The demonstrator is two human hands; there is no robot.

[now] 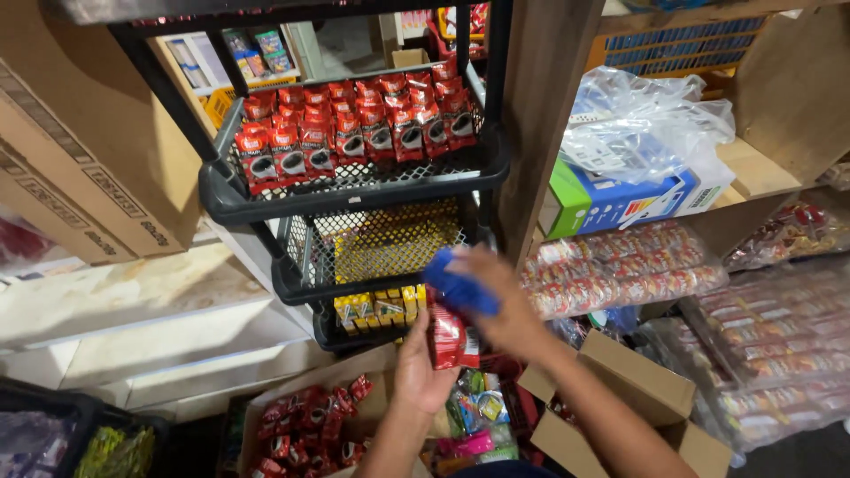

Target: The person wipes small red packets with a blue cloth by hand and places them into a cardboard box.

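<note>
My left hand [420, 365] grips a stack of red sachets [450, 338] from below, in front of a black plastic rack [354, 190]. Just above them, my right hand [500, 296] holds a blue bundle [460, 285], blurred, near the rack's middle tier. The rack's top tier carries rows of red sachets [350, 128]. Its middle tier shows a yellow packet [390, 248] through the mesh. The lowest tier holds small yellow boxes [376, 308].
An open cardboard box of red sachets [312, 420] sits below the hands, with another open box [633, 389] to the right. Wooden shelves on the right hold bagged red packets [620, 270], a blue-green carton [611, 199] and clear plastic. Large cartons [75, 168] lean at left.
</note>
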